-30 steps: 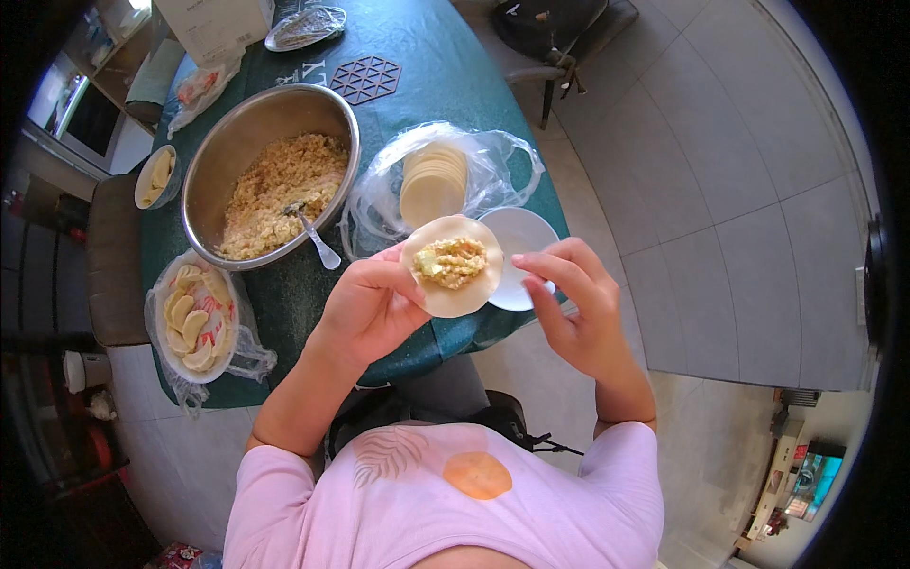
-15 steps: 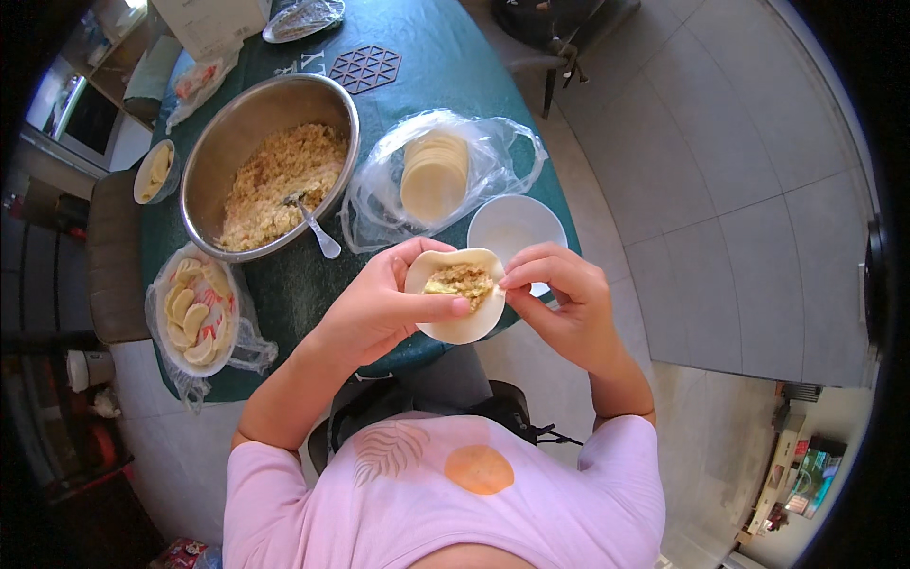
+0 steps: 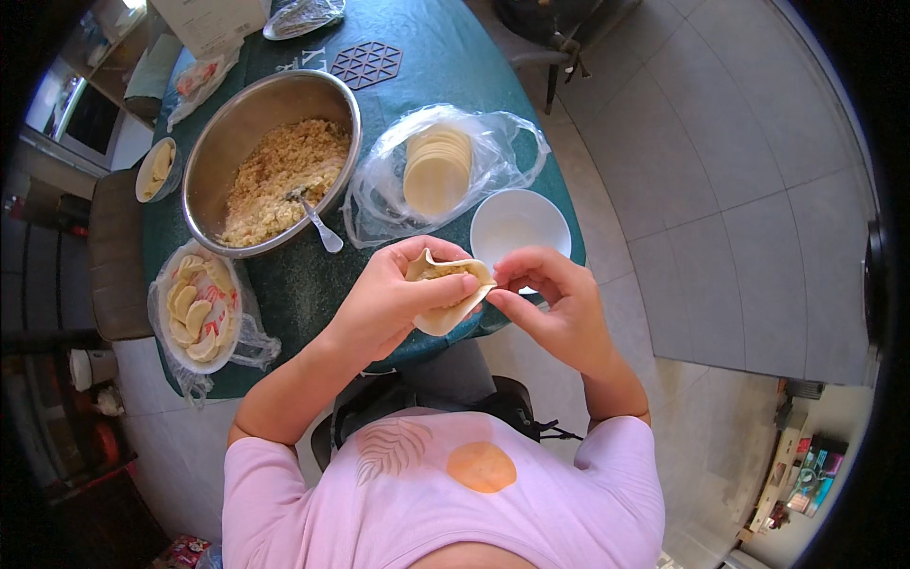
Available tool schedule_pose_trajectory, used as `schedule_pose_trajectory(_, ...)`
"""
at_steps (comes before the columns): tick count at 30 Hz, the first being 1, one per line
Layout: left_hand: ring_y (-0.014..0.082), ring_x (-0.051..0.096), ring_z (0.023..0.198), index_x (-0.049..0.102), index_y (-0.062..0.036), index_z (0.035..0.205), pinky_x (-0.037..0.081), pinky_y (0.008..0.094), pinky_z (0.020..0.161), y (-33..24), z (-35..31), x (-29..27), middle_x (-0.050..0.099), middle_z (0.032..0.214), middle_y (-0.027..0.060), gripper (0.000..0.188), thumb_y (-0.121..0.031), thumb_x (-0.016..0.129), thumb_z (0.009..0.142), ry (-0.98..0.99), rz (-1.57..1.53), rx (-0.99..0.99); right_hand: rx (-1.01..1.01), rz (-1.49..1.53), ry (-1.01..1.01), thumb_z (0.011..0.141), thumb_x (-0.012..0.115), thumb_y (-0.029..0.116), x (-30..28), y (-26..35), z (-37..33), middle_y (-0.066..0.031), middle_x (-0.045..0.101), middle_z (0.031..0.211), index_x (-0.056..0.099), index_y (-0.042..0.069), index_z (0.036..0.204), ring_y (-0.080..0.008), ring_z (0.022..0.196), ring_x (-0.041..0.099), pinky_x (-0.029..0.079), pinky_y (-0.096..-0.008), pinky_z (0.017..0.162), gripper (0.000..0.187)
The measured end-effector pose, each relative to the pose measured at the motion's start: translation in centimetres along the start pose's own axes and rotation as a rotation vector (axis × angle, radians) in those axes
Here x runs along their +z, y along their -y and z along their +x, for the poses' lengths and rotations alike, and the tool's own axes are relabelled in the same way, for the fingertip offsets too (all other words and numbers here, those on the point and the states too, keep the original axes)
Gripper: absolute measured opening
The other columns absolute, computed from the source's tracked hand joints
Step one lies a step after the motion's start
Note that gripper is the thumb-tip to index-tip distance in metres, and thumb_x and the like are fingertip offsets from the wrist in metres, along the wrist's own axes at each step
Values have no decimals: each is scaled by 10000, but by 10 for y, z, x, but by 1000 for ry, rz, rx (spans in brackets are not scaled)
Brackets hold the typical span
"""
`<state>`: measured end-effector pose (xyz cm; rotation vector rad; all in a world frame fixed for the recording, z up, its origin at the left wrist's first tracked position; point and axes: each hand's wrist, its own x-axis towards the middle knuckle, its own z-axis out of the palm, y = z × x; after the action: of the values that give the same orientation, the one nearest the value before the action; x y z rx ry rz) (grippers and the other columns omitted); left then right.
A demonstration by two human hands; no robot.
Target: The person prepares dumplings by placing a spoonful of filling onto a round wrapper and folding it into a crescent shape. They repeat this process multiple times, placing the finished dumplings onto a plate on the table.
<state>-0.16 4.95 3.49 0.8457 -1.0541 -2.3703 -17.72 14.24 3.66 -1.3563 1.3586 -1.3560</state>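
Note:
My left hand cradles a round dumpling wrapper, its thumb pressing on the crumbly filling inside. The wrapper is partly folded, with its edges raised around the filling. At its right edge, my right hand pinches the dough between thumb and forefinger. Beyond my hands, a stack of round wrappers lies in a clear plastic bag. A white bowl stands just past my right hand. To the left sits a large steel bowl of filling, with a spoon resting in it.
At the table's left edge, a plate on plastic holds several folded dumplings. Behind it is a small bowl with pale pieces. A dark lattice trivet and a wrapped dish lie farther back on the green tablecloth.
The wrapper has gone from lying nearly flat and open to partly folded up over the filling. My right hand has moved slightly left and keeps its pinch on the edge.

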Motion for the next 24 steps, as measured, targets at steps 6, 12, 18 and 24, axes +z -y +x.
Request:
schedule_pose_trajectory(6, 159, 658, 759, 611, 15, 945, 534, 253, 683, 0, 0, 2, 652, 876, 105, 198, -77, 711, 801, 40, 37, -8, -107, -87, 11, 782, 684, -24, -1, -9, -2, -89, 642, 837, 625, -8, 879, -144, 737, 628, 512, -259, 659, 114)
schedule_pose_trajectory(12, 155, 659, 764, 621, 16, 940, 529, 244, 683, -2, -1, -2, 660, 878, 113, 177, -84, 697, 816, 62, 146, -33, -111, -108, -18, 778, 674, -43, 6, 0, -2, -102, 634, 835, 628, -3, 885, -177, 716, 624, 508, -272, 636, 123)
schedule_pose_trajectory(18, 127, 646, 828, 613, 11, 969, 523, 238, 723, -3, -4, -2, 663, 922, 95, 194, -94, 685, 823, 47, 130, 32, -259, -294, -36, 761, 677, -47, 3, -5, -2, -123, 607, 877, 623, 6, 904, -225, 728, 617, 501, -287, 627, 161)
schedule_pose_trajectory(24, 159, 658, 837, 597, 11, 975, 538, 269, 736, -4, -6, -7, 655, 967, 122, 168, -65, 660, 839, 16, 222, 44, -245, -287, 56, 753, 677, -50, 4, 11, 4, -118, 600, 884, 611, 15, 921, -240, 745, 612, 497, -312, 628, 192)
